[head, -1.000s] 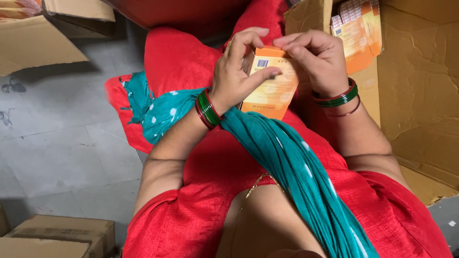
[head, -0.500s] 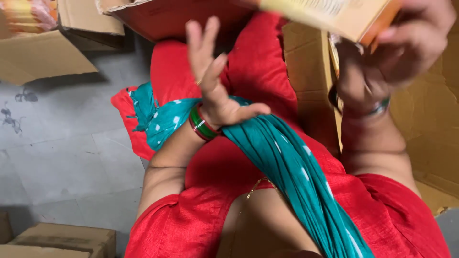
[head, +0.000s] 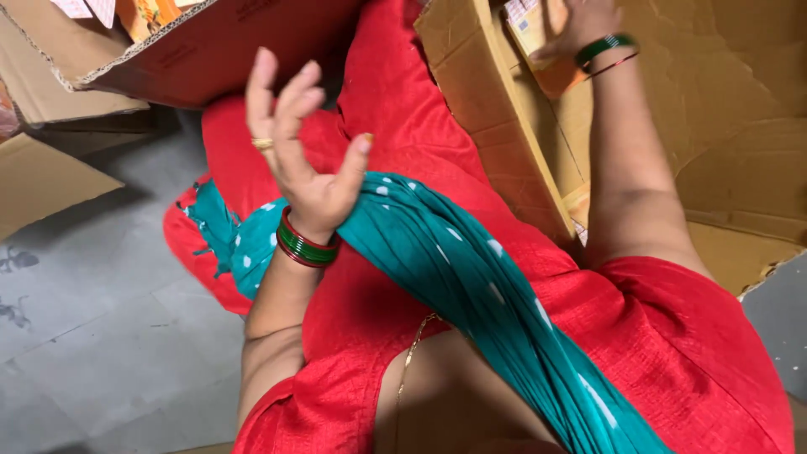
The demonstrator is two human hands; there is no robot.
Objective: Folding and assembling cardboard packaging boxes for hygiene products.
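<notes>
My left hand (head: 298, 147) is raised over my lap with the fingers spread and nothing in it; it wears a gold ring and red and green bangles. My right hand (head: 576, 25) reaches far into a large open cardboard box (head: 740, 126) on my right and rests on a small orange carton (head: 546, 46) inside it. Whether its fingers grip the carton I cannot tell. A teal dotted scarf (head: 471, 277) lies across my red clothing (head: 395, 109).
Another open cardboard box (head: 210, 46) holding orange packets stands at the top left. Flattened cardboard (head: 46, 181) lies at the far left on the grey tiled floor (head: 101, 336).
Both hands held the orange carton before me a second ago. My right hand has carried it up and right into the large box, while my left hand let go and hangs open.
</notes>
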